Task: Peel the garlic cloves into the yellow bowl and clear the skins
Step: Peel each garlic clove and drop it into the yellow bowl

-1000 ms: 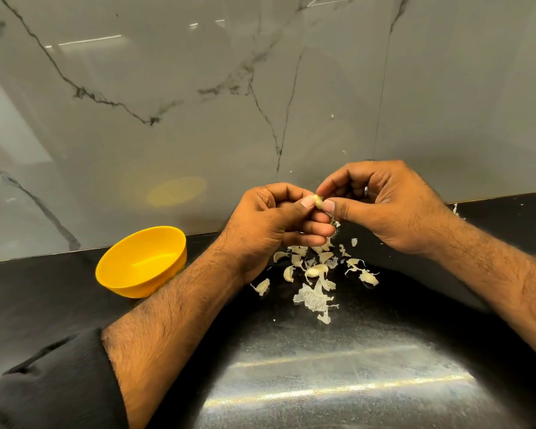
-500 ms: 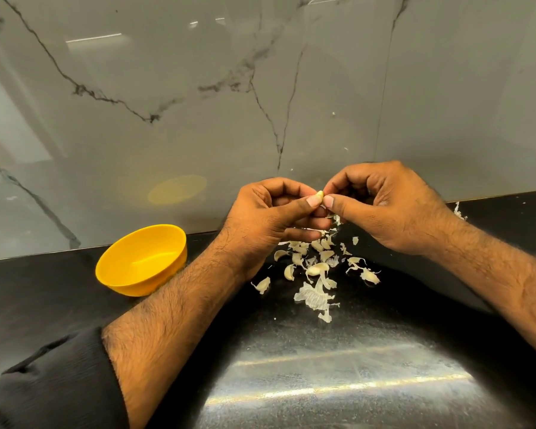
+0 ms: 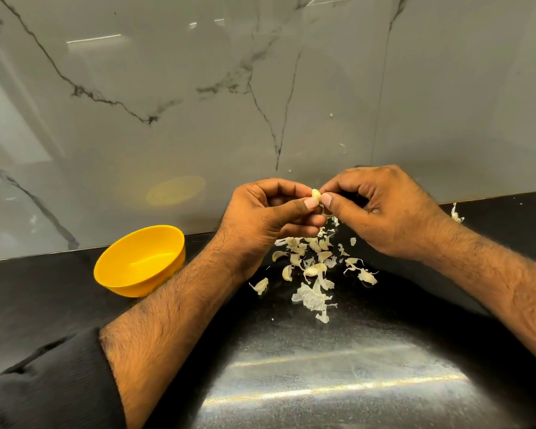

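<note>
A small pale garlic clove (image 3: 316,193) is held up between both hands above the black counter. My left hand (image 3: 266,218) pinches it with thumb and curled fingers. My right hand (image 3: 381,209) pinches the same clove from the right, and a strip of skin hangs below its thumb. Beneath the hands lies a scatter of garlic cloves and papery skins (image 3: 313,274). The yellow bowl (image 3: 121,274) stands to the left on the counter, tilted toward me, and looks empty.
The black counter (image 3: 322,382) runs up to a grey marble wall (image 3: 260,103) right behind the hands. One loose skin (image 3: 456,213) lies at the wall's foot on the right. My dark sleeve (image 3: 53,385) fills the lower left.
Both hands stayed in place and kept working the clove; more of the clove now shows between the thumbs than half a second ago.
</note>
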Motion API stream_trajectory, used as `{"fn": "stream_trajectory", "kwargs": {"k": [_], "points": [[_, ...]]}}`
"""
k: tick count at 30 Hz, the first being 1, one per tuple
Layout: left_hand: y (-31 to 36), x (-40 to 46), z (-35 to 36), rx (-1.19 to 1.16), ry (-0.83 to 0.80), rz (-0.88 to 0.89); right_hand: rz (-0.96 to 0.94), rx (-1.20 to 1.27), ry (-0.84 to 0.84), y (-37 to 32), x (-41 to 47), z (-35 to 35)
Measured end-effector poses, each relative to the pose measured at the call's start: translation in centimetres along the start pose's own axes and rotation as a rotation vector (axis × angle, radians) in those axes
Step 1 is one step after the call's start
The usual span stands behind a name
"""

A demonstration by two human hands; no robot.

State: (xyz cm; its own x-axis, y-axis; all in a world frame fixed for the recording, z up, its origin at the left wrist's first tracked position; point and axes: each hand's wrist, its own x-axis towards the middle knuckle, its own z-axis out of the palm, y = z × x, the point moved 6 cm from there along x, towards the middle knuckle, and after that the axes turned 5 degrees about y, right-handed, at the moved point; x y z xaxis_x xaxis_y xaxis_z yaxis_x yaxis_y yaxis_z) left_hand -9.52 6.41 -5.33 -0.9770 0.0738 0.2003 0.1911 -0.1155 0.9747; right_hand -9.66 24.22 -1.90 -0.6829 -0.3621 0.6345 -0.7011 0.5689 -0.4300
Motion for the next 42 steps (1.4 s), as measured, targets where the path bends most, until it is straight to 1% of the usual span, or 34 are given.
{"fn": "stream_trajectory", "kwargs": {"k": [6,10,13,22,30,34,42], "points": [[0.2,0.0,0.0,0.119,0.021,0.071,-0.072,-0.115,-0.028,-0.5,0.0,0.2],[0.4,-0.1,0.1,0.212,0.045,0.132,-0.061,-0.121,-0.031,-0.7,0.0,0.3],[0.2,-0.2,0.2,0.247,0.048,0.138,-0.042,-0.108,-0.014,-0.6,-0.1,0.5],[-0.2,-0.3,0.4,0.24,0.02,0.109,0.014,-0.034,0.025,-0.2,-0.4,0.6],[0.2,-0.3,0.6,0.097,-0.04,0.046,0.064,0.094,0.048,0.2,-0.2,0.0],[0.4,-0.4,0.7,0.115,-0.078,0.058,0.078,0.131,0.051,0.2,-0.1,-0.2],[0.7,-0.4,0.7,0.172,-0.054,0.04,0.065,0.112,0.025,0.2,-0.1,0.0]]}}
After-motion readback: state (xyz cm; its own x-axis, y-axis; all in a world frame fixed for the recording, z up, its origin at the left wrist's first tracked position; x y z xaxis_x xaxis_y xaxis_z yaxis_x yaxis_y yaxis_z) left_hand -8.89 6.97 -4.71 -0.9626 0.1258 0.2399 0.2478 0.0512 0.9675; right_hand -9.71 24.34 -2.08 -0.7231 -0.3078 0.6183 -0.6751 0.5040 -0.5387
